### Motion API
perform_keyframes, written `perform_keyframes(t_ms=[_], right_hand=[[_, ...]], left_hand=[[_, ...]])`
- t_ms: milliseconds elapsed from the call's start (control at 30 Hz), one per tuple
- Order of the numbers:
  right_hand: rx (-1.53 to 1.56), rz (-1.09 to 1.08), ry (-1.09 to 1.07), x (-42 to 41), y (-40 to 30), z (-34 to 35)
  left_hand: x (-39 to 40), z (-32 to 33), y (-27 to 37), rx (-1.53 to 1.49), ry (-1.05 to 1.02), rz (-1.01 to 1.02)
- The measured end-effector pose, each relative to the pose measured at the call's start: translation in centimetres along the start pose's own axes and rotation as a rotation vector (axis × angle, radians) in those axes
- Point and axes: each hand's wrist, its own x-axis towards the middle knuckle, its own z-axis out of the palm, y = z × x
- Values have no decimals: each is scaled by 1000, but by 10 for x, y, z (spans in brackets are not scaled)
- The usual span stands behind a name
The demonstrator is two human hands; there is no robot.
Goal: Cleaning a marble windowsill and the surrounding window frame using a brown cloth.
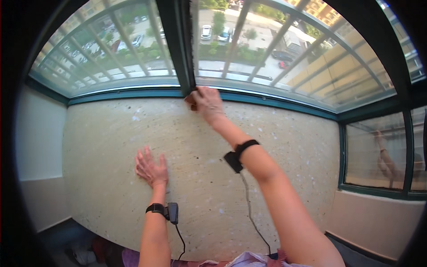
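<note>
My right hand [207,101] reaches forward to the foot of the dark upright window frame [181,50], its fingers closed on a brown cloth [191,101]. The cloth lies where the upright meets the green lower window frame [133,95]. Nearer to me, my left hand [151,168] rests on the speckled stone windowsill [110,143], fingers spread and holding nothing. Each arm wears a black strap with a small dark device, the left one [172,213] at the wrist and the right one [233,162] on the forearm.
Thin cables run from both devices towards my body. Window panes with bars outside [233,46] stand along the far side of the sill. A side window [373,153] shows a reflection at the right. White wall [40,133] borders the left.
</note>
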Motion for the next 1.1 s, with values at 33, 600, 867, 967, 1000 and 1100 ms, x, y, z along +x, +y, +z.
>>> perform_keyframes(t_ms=[33,600,867,967,1000,1100], right_hand=[[-35,30,59,-1,-8,10],[-167,-2,-253,-121,178,-112],[-261,237,-332,-210,294,-193],[-381,320,-307,-249,343,-223],[-390,333,-308,-257,354,-232],[-391,782,-346,-272,374,-252]], left_hand=[[0,2,0,19,15,8],[6,1,-20,135,87,10],[3,6,-23,183,57,-5],[4,5,-19,217,16,-25],[4,5,-17,225,16,-21],[3,9,-19,218,23,1]])
